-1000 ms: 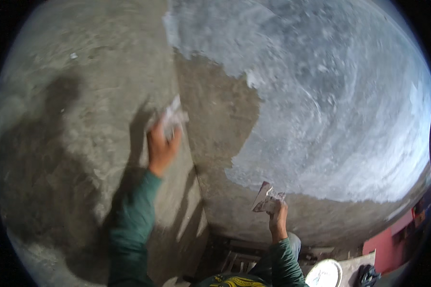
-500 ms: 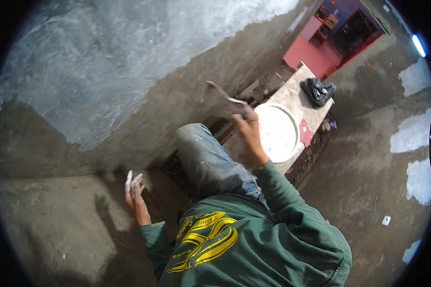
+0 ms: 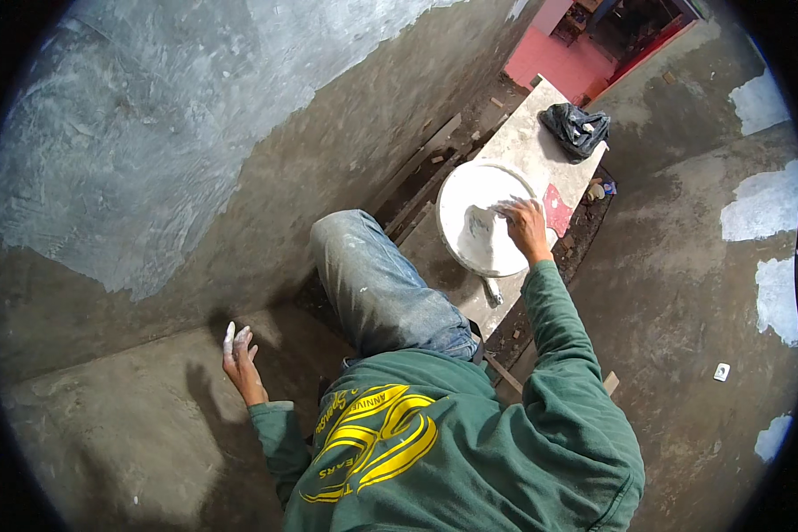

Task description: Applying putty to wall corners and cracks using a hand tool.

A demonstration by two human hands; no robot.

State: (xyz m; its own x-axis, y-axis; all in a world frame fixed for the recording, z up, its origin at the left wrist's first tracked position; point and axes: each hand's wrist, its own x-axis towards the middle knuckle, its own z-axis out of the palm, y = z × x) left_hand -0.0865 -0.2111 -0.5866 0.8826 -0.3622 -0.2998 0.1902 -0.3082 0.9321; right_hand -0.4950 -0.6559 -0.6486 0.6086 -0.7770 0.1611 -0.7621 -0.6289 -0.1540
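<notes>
My right hand (image 3: 528,229) is inside the rim of a round white bucket (image 3: 448,239). Its fingers are closed, pointing left over white paste (image 3: 496,182). A thin scraper is in its grip, though hand and shadow mostly hide it; a greyish patch in the paste may be its blade or just shadow. My left hand (image 3: 241,362) is held up, empty, near the foot of the wall. White residue coats its spread, slightly bent fingers.
The bucket stands on a long board (image 3: 541,111), with a black plastic bag (image 3: 576,130) and a red piece (image 3: 555,211). A handle-like piece (image 3: 493,291) shows below the bucket. On the left, a wall (image 3: 266,186) is partly coated light grey. A doorway (image 3: 576,53) lies beyond.
My right hand has moved from left of the bucket, where it held the scraper raised, into the bucket over the paste. My left hand stays up, its fingers slightly more spread.
</notes>
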